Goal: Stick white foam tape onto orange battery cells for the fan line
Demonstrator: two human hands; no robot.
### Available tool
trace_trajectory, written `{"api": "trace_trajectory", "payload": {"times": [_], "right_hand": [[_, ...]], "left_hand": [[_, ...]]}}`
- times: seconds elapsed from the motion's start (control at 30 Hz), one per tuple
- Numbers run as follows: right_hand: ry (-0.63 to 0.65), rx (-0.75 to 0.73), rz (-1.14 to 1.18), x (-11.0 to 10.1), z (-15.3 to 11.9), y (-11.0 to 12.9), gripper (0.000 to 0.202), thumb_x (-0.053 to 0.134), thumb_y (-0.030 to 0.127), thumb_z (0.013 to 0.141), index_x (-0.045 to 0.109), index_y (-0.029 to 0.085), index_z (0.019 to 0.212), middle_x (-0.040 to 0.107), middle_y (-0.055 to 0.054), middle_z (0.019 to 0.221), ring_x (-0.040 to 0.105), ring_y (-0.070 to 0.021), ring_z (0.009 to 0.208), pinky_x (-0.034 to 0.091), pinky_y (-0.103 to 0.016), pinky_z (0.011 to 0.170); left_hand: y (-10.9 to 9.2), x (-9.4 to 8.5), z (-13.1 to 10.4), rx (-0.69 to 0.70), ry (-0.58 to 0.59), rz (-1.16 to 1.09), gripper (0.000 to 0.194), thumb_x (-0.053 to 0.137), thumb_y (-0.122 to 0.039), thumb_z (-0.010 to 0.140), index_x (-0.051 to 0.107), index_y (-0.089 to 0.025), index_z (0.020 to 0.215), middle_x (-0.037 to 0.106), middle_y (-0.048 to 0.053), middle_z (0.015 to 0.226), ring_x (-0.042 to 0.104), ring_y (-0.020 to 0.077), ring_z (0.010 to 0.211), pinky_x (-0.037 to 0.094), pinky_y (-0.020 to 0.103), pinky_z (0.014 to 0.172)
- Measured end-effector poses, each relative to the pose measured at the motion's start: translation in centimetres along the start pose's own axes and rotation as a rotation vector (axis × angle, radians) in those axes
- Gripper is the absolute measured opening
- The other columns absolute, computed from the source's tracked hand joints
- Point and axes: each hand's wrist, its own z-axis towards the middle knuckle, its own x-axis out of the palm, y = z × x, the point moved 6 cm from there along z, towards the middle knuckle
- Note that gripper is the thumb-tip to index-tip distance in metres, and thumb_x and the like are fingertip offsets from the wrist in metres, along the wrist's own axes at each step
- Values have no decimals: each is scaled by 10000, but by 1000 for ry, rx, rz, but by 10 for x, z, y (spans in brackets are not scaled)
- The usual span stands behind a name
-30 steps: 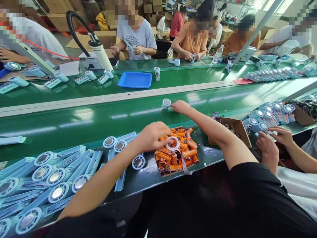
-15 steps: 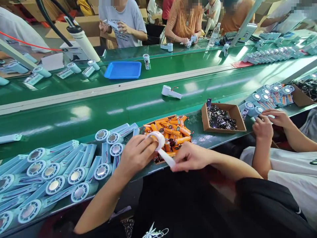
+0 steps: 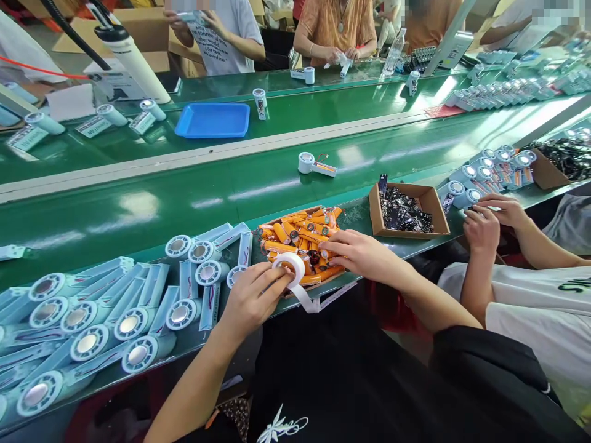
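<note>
My left hand [image 3: 256, 298] is closed around a roll of white tape [image 3: 299, 266], with its fingers through the ring. A loose strip of tape [image 3: 307, 301] hangs from the roll toward the bench edge. My right hand [image 3: 367, 255] reaches over a pile of orange cylindrical batteries [image 3: 300, 231] with thin wires; its fingers are stretched out and touch the pile's right side. Left of my left hand lie several light-blue handheld fan housings [image 3: 138, 357] with round heads and open handles, some showing red wires.
A cardboard box [image 3: 376, 212] of small dark circuit boards stands to the right. Beyond it a co-worker's hands [image 3: 484, 224] work beside more fan housings [image 3: 489, 166]. One housing [image 3: 306, 163] lies on the green belt [image 3: 221, 178]. Across sit a blue tray [image 3: 212, 121] and other workers.
My right hand has let go of the tape's end and moved up and right onto the batteries. The strip now hangs loose and curled. My left hand still holds the roll.
</note>
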Motion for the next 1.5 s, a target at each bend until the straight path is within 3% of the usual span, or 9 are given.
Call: {"api": "trace_trajectory", "payload": {"times": [0.13,0.3,0.5,0.63,0.73,0.9,1.03,1.3,1.5], "right_hand": [[-73,53,207,-9,3,-8,278,662,235,998,738,238,1265,768,-93,1139,717,-247,1045,601,-424,982],[-449,338,777,-22,-10,-34,374,674,432,996,711,253,1322,757,-81,1221,728,-221,1081,609,-370,957],[-375,338,1184,0,0,-19,550,854,499,840,691,257,1307,725,-51,1114,711,-187,995,608,-336,905],[-562,406,1234,1,-1,-27,505,915,569,732,650,240,1009,693,-53,1127,699,-190,979,612,-327,835],[-758,446,1009,-13,-12,-39,479,888,574,763,591,244,941,709,-55,1077,696,-202,976,605,-357,866],[-645,402,552,-50,-23,-55,323,880,492,796,718,244,924,736,-44,903,695,-204,808,591,-360,770],[-1055,255,736,-77,-41,-59,423,934,473,726,658,292,992,702,10,951,731,-188,808,608,-340,730],[-265,448,886,-4,-18,-13,608,819,442,866,612,208,1388,786,-40,959,772,-224,903,626,-373,881],[131,274,605,-12,-12,12,687,628,332,1019,336,202,1627,732,34,762,677,-170,655,520,-279,687]], "left_hand": [[-2,4,2,-8,19,-34,340,671,-52,939,658,-145,1265,756,122,1135,655,259,1094,579,415,942],[-7,4,5,-11,40,-21,340,649,-47,949,666,-156,1271,758,114,1139,654,254,1091,577,410,938],[-10,1,13,14,46,17,404,634,-35,940,658,-125,1333,753,135,1126,655,266,1092,583,420,934],[-6,1,6,-22,4,12,455,639,-32,930,650,-166,1364,749,124,1121,665,262,1094,590,417,943],[-3,5,0,-55,-5,12,444,657,-41,925,649,-164,1352,745,126,1107,663,266,1080,593,423,932],[-4,13,-3,-83,17,-24,419,654,-80,946,649,-179,1353,745,123,1116,672,262,1081,596,424,924],[-8,16,0,-73,16,-26,405,659,-93,960,637,-188,1352,747,112,1115,677,250,1072,601,413,917],[-14,18,12,23,92,27,395,632,-66,973,647,-163,1356,759,114,1146,671,258,1109,595,428,942],[-22,16,23,163,224,75,335,624,-102,998,687,-201,1312,752,87,1195,679,240,1132,600,414,975]]}}
